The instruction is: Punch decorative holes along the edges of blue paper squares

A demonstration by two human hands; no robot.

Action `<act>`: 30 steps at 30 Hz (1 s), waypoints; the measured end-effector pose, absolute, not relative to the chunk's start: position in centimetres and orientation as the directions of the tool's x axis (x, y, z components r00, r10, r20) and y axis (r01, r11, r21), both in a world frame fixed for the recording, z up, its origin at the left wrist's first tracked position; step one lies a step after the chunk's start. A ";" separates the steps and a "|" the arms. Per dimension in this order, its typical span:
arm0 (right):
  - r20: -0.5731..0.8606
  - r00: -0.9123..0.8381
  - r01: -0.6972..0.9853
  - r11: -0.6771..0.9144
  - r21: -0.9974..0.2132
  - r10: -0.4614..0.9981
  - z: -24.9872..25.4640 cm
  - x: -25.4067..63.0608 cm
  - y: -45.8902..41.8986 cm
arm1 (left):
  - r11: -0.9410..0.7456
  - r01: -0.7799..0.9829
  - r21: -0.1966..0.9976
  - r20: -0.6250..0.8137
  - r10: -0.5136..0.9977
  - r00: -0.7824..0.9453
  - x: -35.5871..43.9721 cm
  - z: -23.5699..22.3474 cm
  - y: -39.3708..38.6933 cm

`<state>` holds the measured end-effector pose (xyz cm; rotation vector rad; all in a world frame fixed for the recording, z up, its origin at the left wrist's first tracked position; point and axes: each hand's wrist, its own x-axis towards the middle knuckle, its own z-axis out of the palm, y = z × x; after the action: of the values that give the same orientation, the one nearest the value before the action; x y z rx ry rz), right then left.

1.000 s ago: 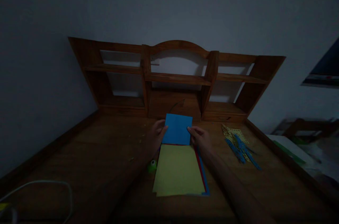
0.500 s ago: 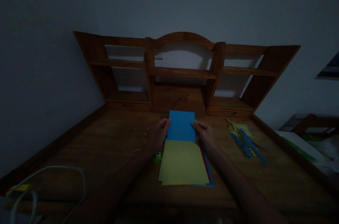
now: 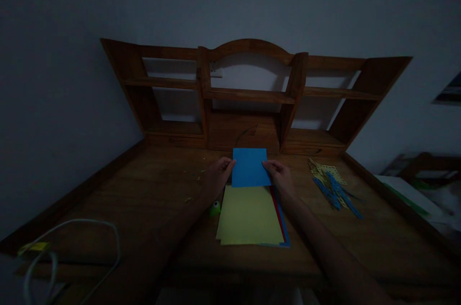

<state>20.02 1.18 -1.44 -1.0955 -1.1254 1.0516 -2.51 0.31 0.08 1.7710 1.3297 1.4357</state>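
Note:
The room is dim. Both hands hold a blue paper sheet [image 3: 250, 166] upright above a wooden desk [image 3: 144, 199]. My left hand [image 3: 218, 176] pinches its left edge and my right hand [image 3: 279, 176] pinches its right edge. Under the hands lies a stack of coloured paper [image 3: 249, 216] with a yellow sheet on top and red and blue edges showing at the right. A small green object [image 3: 215, 208] sits beside the stack's left edge.
A wooden shelf unit [image 3: 248, 96] stands at the back of the desk against the wall. Blue and yellow punched paper strips [image 3: 333, 185] lie at the right. A white cable [image 3: 72, 252] loops at the front left. Small paper bits [image 3: 192, 185] dot the desk.
The view has tilted and shifted slightly. The blue sheet stays held in both hands, a little closer to the shelf unit; the stack has not moved.

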 end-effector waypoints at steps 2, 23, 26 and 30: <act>0.138 0.122 -0.089 0.149 -0.985 0.983 -1.3 20.0 1.1 | -0.405 0.383 0.830 0.444 0.896 -0.014 -2.7 0.3 0.1; 0.053 0.035 -0.210 0.060 -0.976 0.998 -0.9 20.1 0.8 | -0.420 0.410 0.810 0.475 0.879 -0.036 -3.1 0.5 0.2; 0.057 0.039 -0.213 0.064 -0.975 0.998 -1.0 20.1 0.8 | -0.423 0.421 0.802 0.484 0.874 -0.044 -3.1 0.4 0.4; 0.062 0.045 -0.202 0.069 -0.977 0.997 -1.0 20.2 0.8 | -0.432 0.422 0.797 0.497 0.866 -0.053 -3.0 0.3 0.5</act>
<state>20.18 0.82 -1.03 -1.0285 -1.0610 1.2235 -3.02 0.51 0.26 1.8255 1.3665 1.4880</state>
